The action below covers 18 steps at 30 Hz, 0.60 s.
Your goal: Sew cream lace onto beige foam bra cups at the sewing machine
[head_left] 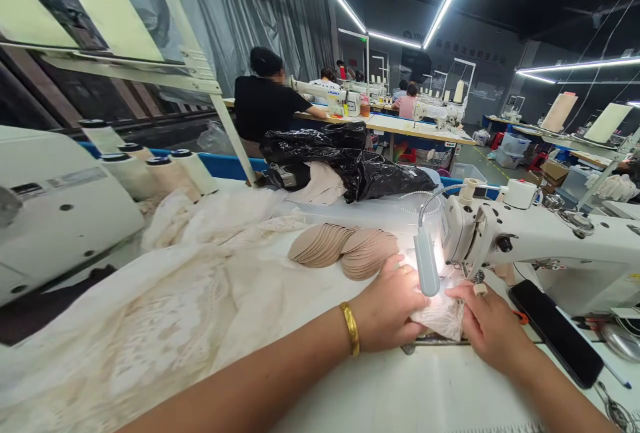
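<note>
A piece of white lace fabric [443, 316] lies under the lit needle area of a white sewing machine [545, 233]. My left hand [393, 306], with a gold bangle at its wrist, grips the lace at its left edge with bent fingers. On the right side, my right hand [493, 323] holds the same lace between thumb and fingers; one finger wears a pale band. A grey clip-shaped lamp [427, 263] on a bendable neck hangs in front and hides part of the needle area. Two fanned stacks of beige oval pads [323, 245] lie just beyond my left hand.
Cream lace cloth [165, 326] spreads across the table's left. A black phone [557, 333] and a pen lie right of my right hand. Thread cones [173, 176] stand at back left; a black plastic bag [350, 160] lies behind the pads. A person [270, 100] sits beyond.
</note>
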Each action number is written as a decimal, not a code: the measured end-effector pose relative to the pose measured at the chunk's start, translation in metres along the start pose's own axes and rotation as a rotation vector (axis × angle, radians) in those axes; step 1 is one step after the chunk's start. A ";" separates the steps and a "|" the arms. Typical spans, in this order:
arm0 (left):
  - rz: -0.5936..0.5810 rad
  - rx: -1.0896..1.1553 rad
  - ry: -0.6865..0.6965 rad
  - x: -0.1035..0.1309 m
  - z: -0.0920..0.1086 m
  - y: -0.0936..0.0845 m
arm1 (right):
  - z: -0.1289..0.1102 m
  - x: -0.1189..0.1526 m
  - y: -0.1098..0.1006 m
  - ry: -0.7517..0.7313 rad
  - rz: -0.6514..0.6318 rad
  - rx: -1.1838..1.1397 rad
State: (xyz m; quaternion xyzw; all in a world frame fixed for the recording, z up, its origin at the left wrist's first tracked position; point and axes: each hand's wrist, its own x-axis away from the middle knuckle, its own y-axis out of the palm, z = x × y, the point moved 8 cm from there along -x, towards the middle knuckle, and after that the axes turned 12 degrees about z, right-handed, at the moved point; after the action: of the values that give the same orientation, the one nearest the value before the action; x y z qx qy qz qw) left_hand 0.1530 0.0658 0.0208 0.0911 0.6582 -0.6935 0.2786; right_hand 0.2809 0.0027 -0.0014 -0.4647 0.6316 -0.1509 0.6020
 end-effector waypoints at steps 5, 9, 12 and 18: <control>-0.070 0.136 -0.021 -0.003 0.013 -0.006 | -0.038 -0.001 0.000 -0.226 -0.015 -0.085; -0.173 0.109 0.016 0.002 0.019 0.000 | -0.025 -0.004 0.014 -0.152 -0.048 0.051; -0.161 -0.053 0.018 0.005 0.013 0.004 | -0.006 -0.003 0.023 -0.081 -0.100 0.131; -0.022 -0.035 0.109 0.002 0.014 0.006 | 0.001 -0.002 0.021 -0.078 -0.075 0.122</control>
State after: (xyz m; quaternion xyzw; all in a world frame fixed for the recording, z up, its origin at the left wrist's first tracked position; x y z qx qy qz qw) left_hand 0.1582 0.0523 0.0161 0.1168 0.6852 -0.6790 0.2362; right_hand 0.2730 0.0155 -0.0159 -0.4562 0.5795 -0.1933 0.6471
